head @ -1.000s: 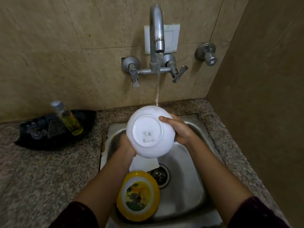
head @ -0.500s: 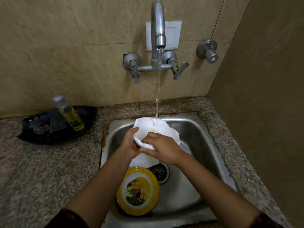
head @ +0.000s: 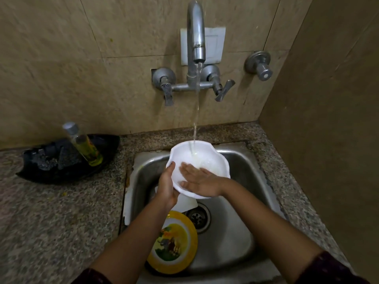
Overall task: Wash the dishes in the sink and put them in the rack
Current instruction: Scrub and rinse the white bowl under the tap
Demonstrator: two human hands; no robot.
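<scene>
Bowl (head: 215, 160): plain white.
Plate (head: 173, 243): yellow rim, green-and-brown picture at centre (subject unclear).
Bench (head: 51, 222): speckled grey-brown granite.
Tray (head: 67, 169): black.
Bottle (head: 87, 147): yellow-green liquid.
Sink (head: 231, 232): dull silver.
Wall tiles (head: 61, 68): mottled beige.
Sleeve (head: 336, 269): dark maroon.

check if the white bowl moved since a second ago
Yes. The white bowl has flipped over: its base faced the camera then, and now its open side faces up under the tap, catching the stream inside.

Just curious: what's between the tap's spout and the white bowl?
A thin stream of water falls from the spout into the white bowl, as the head view shows.
</scene>
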